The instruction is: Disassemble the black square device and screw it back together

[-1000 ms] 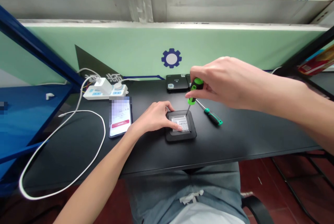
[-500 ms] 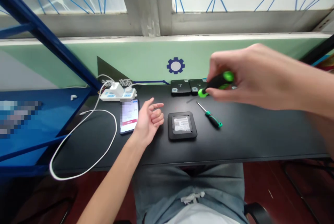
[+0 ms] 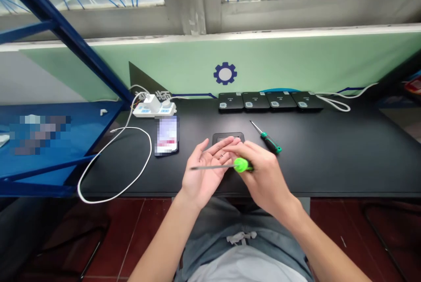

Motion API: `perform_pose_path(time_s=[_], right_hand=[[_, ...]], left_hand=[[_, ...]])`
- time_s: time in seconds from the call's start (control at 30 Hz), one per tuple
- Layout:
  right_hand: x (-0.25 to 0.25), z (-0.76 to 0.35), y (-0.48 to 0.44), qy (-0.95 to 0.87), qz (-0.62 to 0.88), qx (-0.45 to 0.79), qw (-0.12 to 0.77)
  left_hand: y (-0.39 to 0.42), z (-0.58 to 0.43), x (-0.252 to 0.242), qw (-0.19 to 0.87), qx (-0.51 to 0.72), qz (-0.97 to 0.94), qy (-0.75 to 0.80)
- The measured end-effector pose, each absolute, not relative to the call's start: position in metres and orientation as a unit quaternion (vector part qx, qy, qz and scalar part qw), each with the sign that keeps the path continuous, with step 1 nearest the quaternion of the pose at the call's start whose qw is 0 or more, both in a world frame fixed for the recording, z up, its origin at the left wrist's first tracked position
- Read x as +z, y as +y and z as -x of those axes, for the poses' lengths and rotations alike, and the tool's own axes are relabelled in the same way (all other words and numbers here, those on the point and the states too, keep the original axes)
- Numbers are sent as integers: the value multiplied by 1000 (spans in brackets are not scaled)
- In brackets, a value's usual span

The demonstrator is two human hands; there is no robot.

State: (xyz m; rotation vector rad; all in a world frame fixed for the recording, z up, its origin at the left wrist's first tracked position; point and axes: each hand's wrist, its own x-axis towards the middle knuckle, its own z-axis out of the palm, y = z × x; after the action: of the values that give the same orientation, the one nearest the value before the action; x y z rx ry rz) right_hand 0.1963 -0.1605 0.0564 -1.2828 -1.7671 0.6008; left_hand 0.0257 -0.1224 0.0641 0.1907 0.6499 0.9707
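Observation:
My left hand (image 3: 205, 174) is palm up with its fingers stretched out, above the near part of the black desk. Small dark specks, too small to name, show at its fingers. My right hand (image 3: 263, 165) grips a screwdriver (image 3: 241, 165) with a bright green and black handle. Its long metal shaft points left across my left palm, and the right fingertips meet the left fingers. Behind both hands lies a square black device (image 3: 226, 135), mostly covered by them. A second screwdriver (image 3: 270, 143), green and black, rests on the desk to the right.
Several flat black boxes (image 3: 255, 101) stand in a row along the wall, with a white cable (image 3: 338, 105) at their right end. On the left are a phone (image 3: 167, 135), a white power strip (image 3: 154, 108) and a looped white cable (image 3: 149, 150). A blue frame (image 3: 75, 49) rises there.
My right hand has come down and left with the screwdriver, from above the desk to my left hand. My left hand has moved right, its fingers uncurled. The view has tilted down.

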Motion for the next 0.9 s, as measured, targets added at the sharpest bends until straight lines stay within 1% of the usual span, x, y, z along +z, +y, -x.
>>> perform_pose_path(time_s=[0.2,0.33,0.57,0.67,0.9], right_hand=[[31,-182,-165,-736,542,37,404],[24,-176,-168,-748,531,-23,396],[22,-173,-162,-796,485,-22,363],[21,-172,-162,-792,487,-7,369],[29,-167,-172,-774,486,74,400]], left_hand=[[-133,-33,58,824,467,-145,286],[-142,-28,51,819,480,-167,268],[-157,-15,45,801,500,-176,278],[-157,-16,50,801,512,-155,269],[-154,-17,53,806,511,-100,281]])
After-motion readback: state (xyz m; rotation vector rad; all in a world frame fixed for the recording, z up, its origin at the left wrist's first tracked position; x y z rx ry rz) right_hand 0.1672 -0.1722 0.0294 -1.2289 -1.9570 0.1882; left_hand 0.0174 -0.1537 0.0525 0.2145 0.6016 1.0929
